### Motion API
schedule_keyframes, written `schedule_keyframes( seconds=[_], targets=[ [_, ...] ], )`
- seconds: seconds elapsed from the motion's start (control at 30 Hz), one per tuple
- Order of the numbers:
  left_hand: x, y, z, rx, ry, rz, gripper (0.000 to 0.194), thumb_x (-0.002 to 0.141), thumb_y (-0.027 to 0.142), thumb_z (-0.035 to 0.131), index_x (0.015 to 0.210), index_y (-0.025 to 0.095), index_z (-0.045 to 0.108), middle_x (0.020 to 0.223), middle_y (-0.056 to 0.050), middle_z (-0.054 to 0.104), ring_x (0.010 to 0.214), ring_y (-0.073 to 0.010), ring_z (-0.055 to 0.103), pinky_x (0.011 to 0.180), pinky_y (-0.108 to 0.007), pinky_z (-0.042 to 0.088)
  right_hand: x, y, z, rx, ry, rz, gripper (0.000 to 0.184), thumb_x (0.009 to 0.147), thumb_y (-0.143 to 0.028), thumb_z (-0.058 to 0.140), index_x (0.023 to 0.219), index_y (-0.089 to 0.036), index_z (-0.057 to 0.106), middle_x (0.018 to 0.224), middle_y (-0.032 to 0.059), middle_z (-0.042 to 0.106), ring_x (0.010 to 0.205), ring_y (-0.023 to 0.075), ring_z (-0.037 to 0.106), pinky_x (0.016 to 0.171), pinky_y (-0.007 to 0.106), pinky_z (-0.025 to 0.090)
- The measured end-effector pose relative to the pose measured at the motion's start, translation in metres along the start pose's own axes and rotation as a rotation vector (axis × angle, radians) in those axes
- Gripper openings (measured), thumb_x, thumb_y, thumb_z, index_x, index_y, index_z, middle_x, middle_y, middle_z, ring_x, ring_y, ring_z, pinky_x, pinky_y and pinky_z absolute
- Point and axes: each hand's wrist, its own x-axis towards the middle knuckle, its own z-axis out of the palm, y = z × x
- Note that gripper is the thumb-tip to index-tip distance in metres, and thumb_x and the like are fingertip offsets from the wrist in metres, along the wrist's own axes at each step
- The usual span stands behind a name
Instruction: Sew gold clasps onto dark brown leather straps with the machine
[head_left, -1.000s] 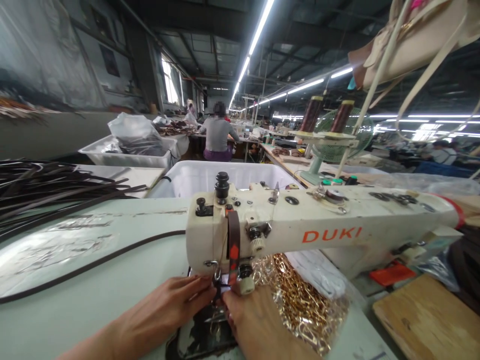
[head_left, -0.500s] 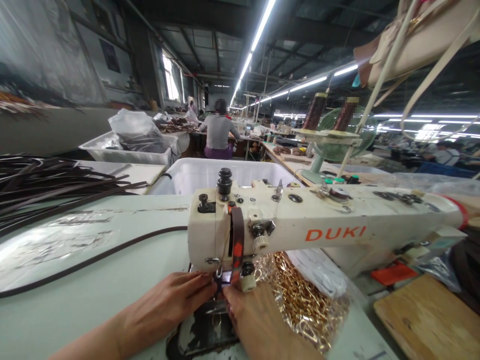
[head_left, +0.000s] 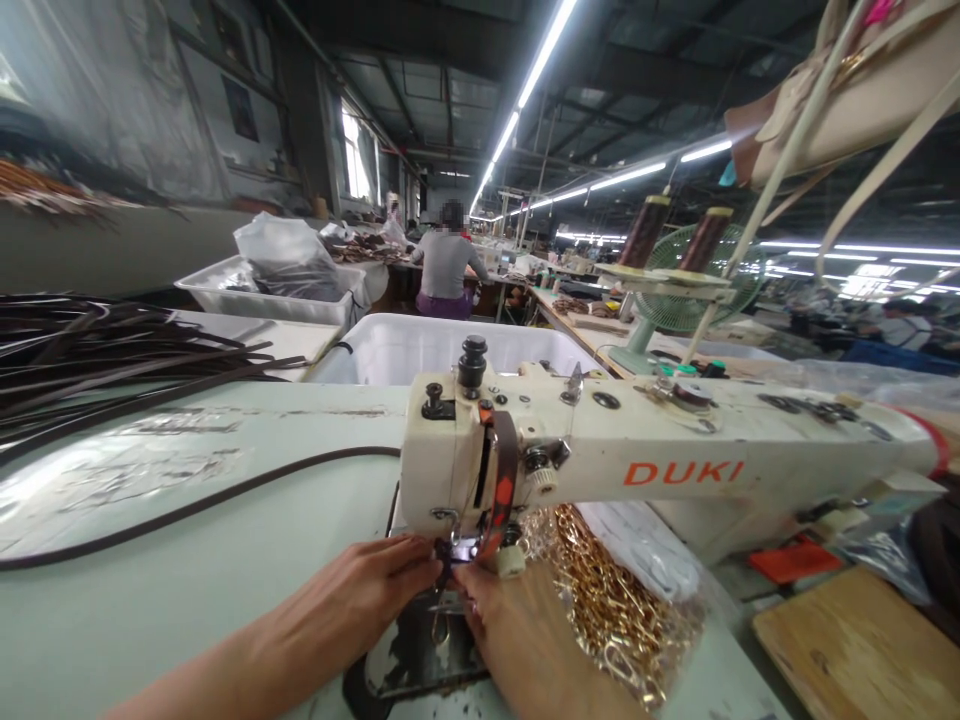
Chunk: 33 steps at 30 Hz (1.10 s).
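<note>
Both hands meet at the presser foot of the cream sewing machine (head_left: 570,450), under its lit needle. My left hand (head_left: 375,580) is closed, fingertips pressing a dark strap end from the left. From the right, my right hand (head_left: 517,625) pinches at the same spot with thumb and fingers; the strap end is mostly hidden between them. A gold snap hook (head_left: 441,628) hangs just below the fingertips, over the worn black bed plate (head_left: 420,660). The long dark brown strap (head_left: 217,497) curves across the pale green tabletop (head_left: 300,530) and passes behind the machine head.
Gold hooks (head_left: 607,610) fill a clear bag beside my right hand. A wooden board (head_left: 855,640) lies at the right. Dark straps (head_left: 112,350) are heaped at the left. Behind the machine stand a white bin (head_left: 390,345), thread cones (head_left: 645,232) and a green fan (head_left: 637,340). A person (head_left: 444,262) sits farther back.
The whole view has shifted slightly, so the machine appears farther right. My hands stay at the presser foot, and the gold snap hook shows more clearly below them.
</note>
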Motion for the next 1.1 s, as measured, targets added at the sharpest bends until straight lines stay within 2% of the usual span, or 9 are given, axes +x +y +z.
schedule_keyframes(
  seconds=[0.1, 0.23, 0.4, 0.57, 0.7, 0.8, 0.9, 1.0, 1.1],
  targets=[
    [0.0, 0.003, 0.0, -0.035, -0.115, -0.09, 0.031, 0.099, 0.022, 0.035, 0.109, 0.02, 0.064, 0.11, -0.006, 0.067, 0.098, -0.0198, 0.064, 0.091, -0.031, 0.053, -0.003, 0.004, -0.003, 0.0, -0.008, -0.007, 0.025, 0.08, -0.01, 0.055, 0.094, -0.025, 0.068, 0.086, 0.0034, 0.072, 0.068, 0.022, 0.066, 0.059, 0.028, 0.046],
    [0.001, 0.002, -0.001, -0.059, -0.173, -0.138, 0.033, 0.098, 0.021, 0.033, 0.11, 0.02, 0.063, 0.111, -0.007, 0.066, 0.1, -0.0226, 0.064, 0.091, -0.034, 0.053, -0.008, 0.013, -0.007, 0.068, 0.018, 0.01, 0.021, 0.08, -0.012, 0.056, 0.089, -0.027, 0.068, 0.086, 0.0001, 0.072, 0.069, 0.0206, 0.067, 0.057, 0.026, 0.043],
    [0.002, -0.002, -0.001, -0.108, -0.128, -0.137, 0.034, 0.094, 0.013, 0.037, 0.116, 0.024, 0.06, 0.111, -0.006, 0.066, 0.099, -0.0219, 0.064, 0.089, -0.032, 0.054, -0.01, 0.019, -0.01, 0.158, 0.087, 0.08, 0.018, 0.083, -0.009, 0.056, 0.084, -0.023, 0.067, 0.083, -0.0006, 0.069, 0.073, 0.0168, 0.066, 0.062, 0.025, 0.041],
    [0.004, -0.005, -0.001, -0.179, -0.08, -0.132, 0.039, 0.091, 0.01, 0.041, 0.12, 0.03, 0.059, 0.11, -0.003, 0.066, 0.098, -0.0204, 0.064, 0.089, -0.03, 0.053, -0.01, 0.017, -0.011, 0.201, 0.156, 0.037, 0.021, 0.082, -0.007, 0.052, 0.088, -0.023, 0.064, 0.091, 0.0001, 0.067, 0.08, 0.0173, 0.063, 0.064, 0.025, 0.04],
    [0.005, -0.006, -0.002, -0.166, -0.112, -0.111, 0.034, 0.095, 0.014, 0.037, 0.118, 0.025, 0.06, 0.112, -0.004, 0.065, 0.105, -0.0196, 0.061, 0.094, -0.029, 0.05, -0.006, 0.015, -0.004, 0.175, 0.119, 0.012, 0.028, 0.08, -0.008, 0.05, 0.099, -0.025, 0.062, 0.101, 0.0024, 0.067, 0.088, 0.0218, 0.063, 0.07, 0.029, 0.042],
    [0.005, -0.013, 0.0, -0.145, -0.095, -0.17, 0.028, 0.097, 0.022, 0.04, 0.108, 0.022, 0.065, 0.105, -0.005, 0.067, 0.094, -0.019, 0.065, 0.085, -0.026, 0.053, 0.0, 0.015, 0.001, 0.153, 0.1, 0.018, 0.035, 0.079, -0.01, 0.05, 0.109, -0.025, 0.061, 0.104, 0.0051, 0.067, 0.092, 0.0252, 0.062, 0.074, 0.032, 0.043],
    [0.007, -0.023, 0.003, -0.128, -0.083, -0.238, 0.022, 0.096, 0.03, 0.047, 0.103, 0.023, 0.067, 0.102, -0.004, 0.069, 0.09, -0.0192, 0.065, 0.08, -0.026, 0.053, 0.004, 0.016, 0.001, 0.161, 0.079, 0.061, 0.03, 0.082, -0.016, 0.048, 0.107, -0.022, 0.064, 0.099, 0.0086, 0.068, 0.088, 0.0267, 0.063, 0.074, 0.035, 0.044],
    [0.012, -0.029, 0.002, -0.112, -0.097, -0.183, 0.023, 0.096, 0.029, 0.045, 0.108, 0.022, 0.063, 0.106, -0.003, 0.068, 0.097, -0.0205, 0.063, 0.086, -0.028, 0.051, 0.006, 0.018, -0.003, 0.202, 0.079, 0.103, 0.026, 0.081, -0.018, 0.049, 0.1, -0.019, 0.067, 0.096, 0.0101, 0.069, 0.088, 0.0271, 0.062, 0.077, 0.036, 0.045],
    [0.017, -0.027, -0.003, -0.094, -0.139, -0.058, 0.026, 0.096, 0.021, 0.039, 0.113, 0.023, 0.06, 0.111, -0.002, 0.067, 0.101, -0.0193, 0.061, 0.095, -0.03, 0.045, 0.003, 0.019, -0.008, 0.252, 0.073, 0.093, 0.023, 0.08, -0.016, 0.049, 0.09, -0.022, 0.07, 0.094, 0.0053, 0.07, 0.087, 0.0222, 0.063, 0.076, 0.03, 0.045]
  ],
)
